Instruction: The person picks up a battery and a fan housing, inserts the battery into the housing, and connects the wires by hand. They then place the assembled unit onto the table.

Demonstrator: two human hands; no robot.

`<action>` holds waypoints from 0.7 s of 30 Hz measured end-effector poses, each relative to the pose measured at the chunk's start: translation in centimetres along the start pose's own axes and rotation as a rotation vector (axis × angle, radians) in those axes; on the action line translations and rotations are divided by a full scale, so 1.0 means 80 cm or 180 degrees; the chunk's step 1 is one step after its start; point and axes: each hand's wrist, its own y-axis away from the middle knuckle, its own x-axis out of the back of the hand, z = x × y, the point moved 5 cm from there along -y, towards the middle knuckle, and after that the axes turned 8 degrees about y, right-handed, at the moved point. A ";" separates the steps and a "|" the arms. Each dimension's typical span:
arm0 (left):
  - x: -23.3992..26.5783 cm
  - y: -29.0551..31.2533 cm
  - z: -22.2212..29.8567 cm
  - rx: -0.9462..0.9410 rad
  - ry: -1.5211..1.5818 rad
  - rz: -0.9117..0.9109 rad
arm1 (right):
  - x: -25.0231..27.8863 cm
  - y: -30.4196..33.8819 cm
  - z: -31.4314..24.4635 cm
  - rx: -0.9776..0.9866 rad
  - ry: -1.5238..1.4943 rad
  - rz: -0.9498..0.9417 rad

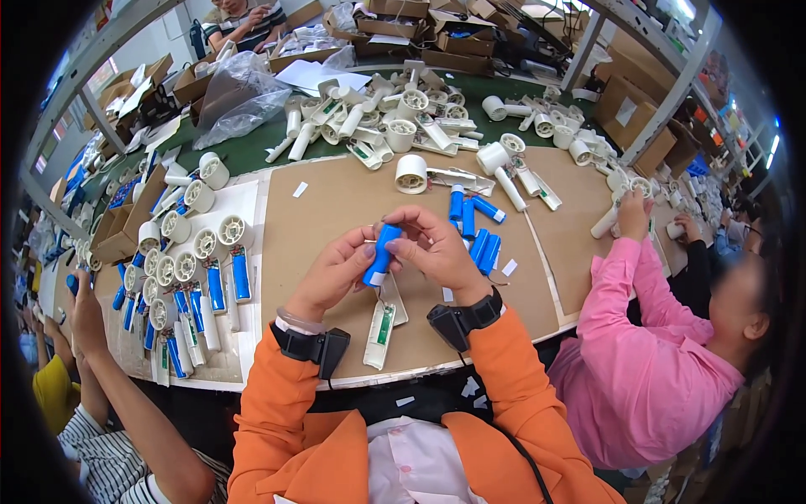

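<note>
A blue cylindrical battery [382, 256] with a white end is held upright, slightly tilted, in front of me. My left hand [334, 267] pinches it from the left, near its lower part. My right hand [435, 252] is closed on it from the other side, thumb and fingertips near its upper part. Just below the battery, a white plastic handle shell [377, 346] lies open on the table with a green circuit board [386, 322] inside. Whether wires join the battery to the board is hard to make out. Several loose blue batteries [468, 220] lie beyond my right hand.
A big heap of white plastic housings [401, 126] covers the table's far side. Rows of housings with blue batteries [216, 286] fill a white board at left. Co-workers sit on both sides; a pink sleeve [625, 277] is at right. Metal shelf posts [663, 109] frame the bench.
</note>
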 end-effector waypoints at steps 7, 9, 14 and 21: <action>0.030 0.000 -0.001 -0.0622 0.0135 0.0851 | 0.015 0.009 -0.012 0.0247 0.1626 0.0504; 0.032 0.000 0.001 -0.0694 0.0196 0.0949 | -0.006 0.010 -0.019 0.0277 0.1669 0.0233; 0.025 0.002 0.002 -0.0714 0.0108 0.1019 | -0.018 0.010 -0.021 0.0267 0.1661 0.0169; 0.024 0.004 0.004 -0.0726 -0.0449 0.0937 | -0.016 0.013 -0.002 -0.0089 0.1186 0.0058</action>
